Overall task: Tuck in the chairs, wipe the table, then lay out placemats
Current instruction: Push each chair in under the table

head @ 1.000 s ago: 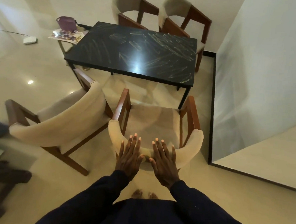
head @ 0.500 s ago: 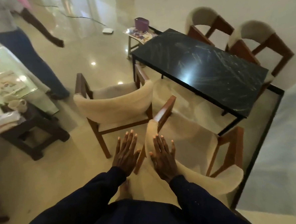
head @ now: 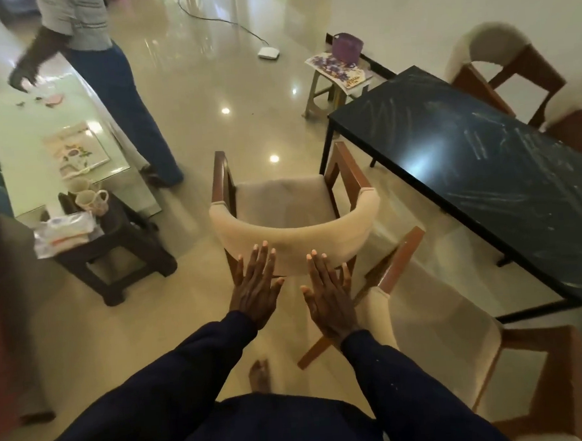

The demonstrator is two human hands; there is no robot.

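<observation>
A black streaked table (head: 476, 161) fills the right side. A cream-backed wooden chair (head: 293, 230) stands off its near-left corner, seat facing away from me. My left hand (head: 258, 287) and my right hand (head: 331, 293) are flat with fingers spread, just in front of the chair's curved back, fingertips at its lower edge. A second cream chair (head: 453, 329) stands at my right beside the table's long side. Two more chairs (head: 497, 51) sit tucked at the far side. Placemats (head: 338, 69) lie on a small stool under a purple tub (head: 347, 46).
A person in jeans (head: 118, 87) walks at the left by a glass coffee table (head: 39, 140). A dark stool (head: 113, 238) holds mugs and a packet. A white device (head: 268, 53) with a cable lies on the glossy floor.
My view swung left from the right-hand chair to the left-hand chair. Both flat hands moved off the first chair's back and now hover at the second chair's back. The other person came into view.
</observation>
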